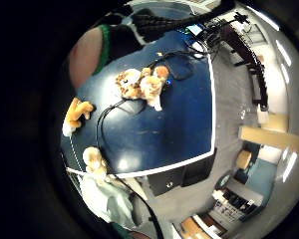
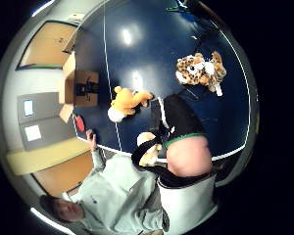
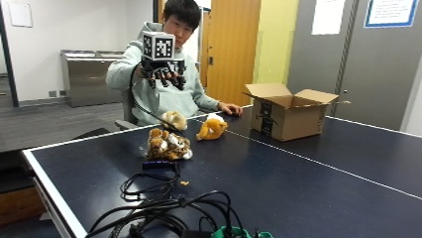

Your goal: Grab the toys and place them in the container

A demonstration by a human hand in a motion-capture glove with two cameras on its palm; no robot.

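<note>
Black-gloved right hand [image 3: 163, 74] hovers high, fingers [image 3: 173, 79] apart and empty; descending, it may snag cables [image 3: 155, 186] beside the leopard plush [image 3: 168, 145] below.

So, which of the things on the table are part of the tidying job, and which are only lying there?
Part of the job:
- spotted plush toy
- orange plush toy
- tan plush toy
- open cardboard box, the container
- gloved right hand, raised above the table, holding nothing

Only lying there:
- black cables
- small dark device beside the spotted toy
</note>
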